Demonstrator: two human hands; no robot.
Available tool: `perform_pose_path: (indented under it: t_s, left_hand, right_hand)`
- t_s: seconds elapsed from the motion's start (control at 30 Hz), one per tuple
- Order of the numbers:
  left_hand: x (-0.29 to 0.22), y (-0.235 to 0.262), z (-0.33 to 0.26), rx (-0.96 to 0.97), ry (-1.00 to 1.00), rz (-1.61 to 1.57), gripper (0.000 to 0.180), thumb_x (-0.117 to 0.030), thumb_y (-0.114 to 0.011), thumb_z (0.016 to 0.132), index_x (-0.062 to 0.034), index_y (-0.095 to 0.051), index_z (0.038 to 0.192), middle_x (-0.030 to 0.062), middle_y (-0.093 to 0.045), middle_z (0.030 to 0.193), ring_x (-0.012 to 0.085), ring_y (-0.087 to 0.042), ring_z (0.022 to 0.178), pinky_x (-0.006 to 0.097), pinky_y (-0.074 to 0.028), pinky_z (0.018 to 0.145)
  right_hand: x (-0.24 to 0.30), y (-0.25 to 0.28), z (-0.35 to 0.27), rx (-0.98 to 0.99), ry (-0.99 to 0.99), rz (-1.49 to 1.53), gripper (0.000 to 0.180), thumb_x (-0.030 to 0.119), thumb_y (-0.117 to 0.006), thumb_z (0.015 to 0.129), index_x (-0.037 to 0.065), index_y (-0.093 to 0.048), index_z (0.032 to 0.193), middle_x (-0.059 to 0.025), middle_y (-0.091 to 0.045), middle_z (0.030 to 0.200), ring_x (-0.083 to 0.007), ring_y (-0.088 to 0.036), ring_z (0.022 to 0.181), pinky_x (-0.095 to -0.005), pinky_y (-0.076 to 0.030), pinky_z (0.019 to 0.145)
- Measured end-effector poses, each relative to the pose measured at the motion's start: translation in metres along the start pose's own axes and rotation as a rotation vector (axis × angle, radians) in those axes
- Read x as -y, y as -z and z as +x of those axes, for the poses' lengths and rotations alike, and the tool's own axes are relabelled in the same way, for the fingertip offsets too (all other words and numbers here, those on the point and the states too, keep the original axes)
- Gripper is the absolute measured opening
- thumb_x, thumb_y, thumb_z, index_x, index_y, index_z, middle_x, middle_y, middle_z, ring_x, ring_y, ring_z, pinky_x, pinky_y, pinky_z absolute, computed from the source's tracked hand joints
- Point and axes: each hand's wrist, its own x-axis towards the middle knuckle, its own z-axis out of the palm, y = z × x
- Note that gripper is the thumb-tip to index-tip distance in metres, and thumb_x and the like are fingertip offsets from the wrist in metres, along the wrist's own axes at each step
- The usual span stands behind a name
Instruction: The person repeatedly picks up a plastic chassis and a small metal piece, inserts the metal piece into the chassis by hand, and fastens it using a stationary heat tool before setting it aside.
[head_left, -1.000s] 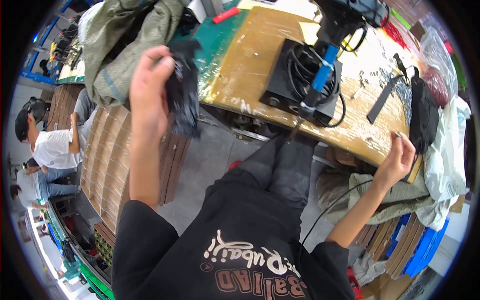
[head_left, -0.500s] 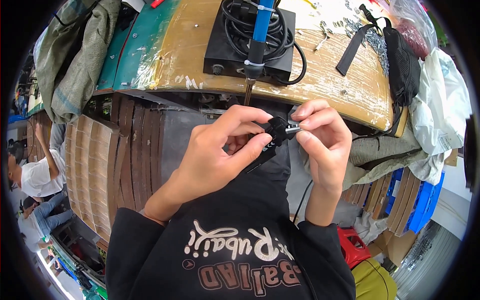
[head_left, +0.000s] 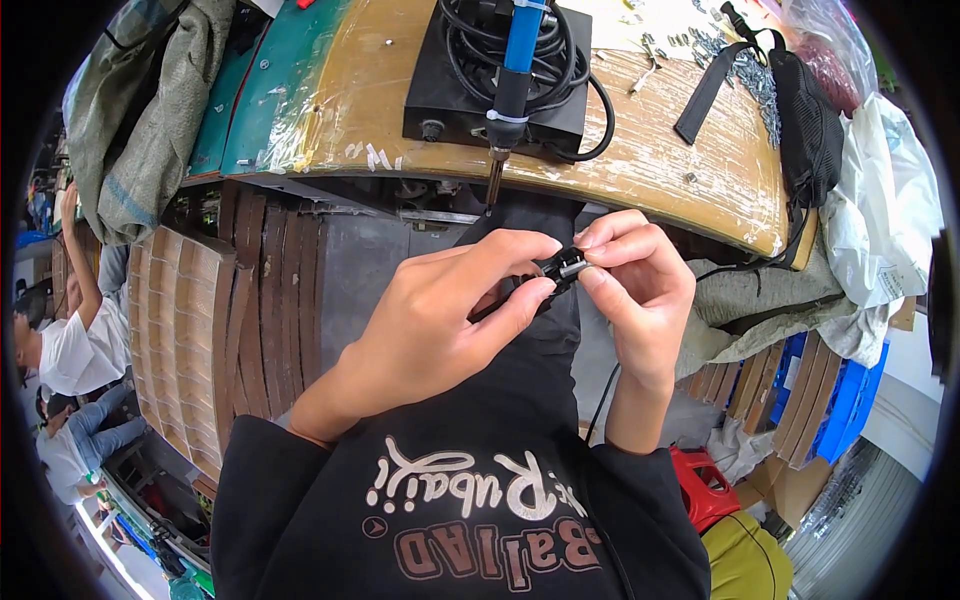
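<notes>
My left hand (head_left: 440,300) is closed around a small black plastic part (head_left: 551,264), thumb and fingers gripping its sides. Most of that part is hidden by the fingers. At its right end sits a small silver metal piece (head_left: 573,269), which my right hand (head_left: 648,290) pinches between thumb and fingertips against the black part. Just above my hands, a blue-handled tool (head_left: 522,45) that looks like a soldering iron points its metal tip (head_left: 494,183) down past the bench edge.
A black box (head_left: 430,112) with coiled cable (head_left: 470,80) stands on the wooden bench (head_left: 640,165). Small metal parts (head_left: 755,90) and a black strapped bag (head_left: 808,130) lie at the right. Stacked brown trays (head_left: 180,340) stand on the left. Another person (head_left: 75,350) works far left.
The black part has turned in my left hand, so less of it shows. My right fingers have come closer to the left hand, pressing the silver piece against the part.
</notes>
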Motion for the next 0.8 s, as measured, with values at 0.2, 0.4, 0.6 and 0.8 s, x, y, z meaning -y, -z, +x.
perform_pose_path:
  t_s: [0.2, 0.4, 0.6, 0.8]
  left_hand:
    - [0.002, 0.002, 0.0, 0.041, -0.106, 0.144, 0.023, -0.004, -0.062, 0.073, -0.0021, -0.054, 0.094, 0.0104, -0.059, 0.073, 0.025, -0.058, 0.061, 0.031, -0.046, 0.053]
    - [0.004, 0.001, -0.001, 0.061, -0.135, 0.174, 0.023, -0.003, -0.062, 0.072, -0.0019, -0.054, 0.094, 0.01, -0.058, 0.071, 0.0244, -0.058, 0.059, 0.031, -0.046, 0.052]
    - [0.006, -0.005, -0.004, 0.003, -0.117, 0.083, 0.026, 0.004, -0.064, 0.07, 0.0002, -0.058, 0.095, 0.0041, -0.058, 0.068, 0.0051, -0.044, 0.045, 0.02, -0.033, 0.04]
    - [0.007, -0.006, -0.003, 0.016, -0.121, 0.063, 0.026, 0.004, -0.064, 0.07, 0.0004, -0.058, 0.095, 0.005, -0.059, 0.069, 0.0061, -0.045, 0.046, 0.02, -0.034, 0.04]
  right_hand:
    - [0.003, -0.002, -0.003, -0.013, 0.038, -0.221, 0.016, -0.009, -0.062, 0.067, -0.002, -0.058, 0.08, -0.011, -0.057, 0.086, -0.0155, -0.054, 0.082, -0.0257, -0.042, 0.074]
    - [-0.002, -0.004, -0.007, -0.043, 0.058, -0.236, 0.016, -0.009, -0.061, 0.066, -0.002, -0.058, 0.08, -0.0113, -0.057, 0.087, -0.0156, -0.054, 0.082, -0.0251, -0.042, 0.074]
    - [-0.009, -0.006, -0.014, -0.101, 0.063, -0.161, 0.017, -0.01, -0.061, 0.067, -0.002, -0.057, 0.081, -0.0124, -0.056, 0.089, -0.0157, -0.054, 0.082, -0.0256, -0.042, 0.075]
    - [-0.015, -0.008, -0.018, -0.144, 0.097, -0.121, 0.018, -0.011, -0.059, 0.068, -0.003, -0.056, 0.083, -0.0129, -0.055, 0.09, -0.0156, -0.053, 0.083, -0.0258, -0.041, 0.076]
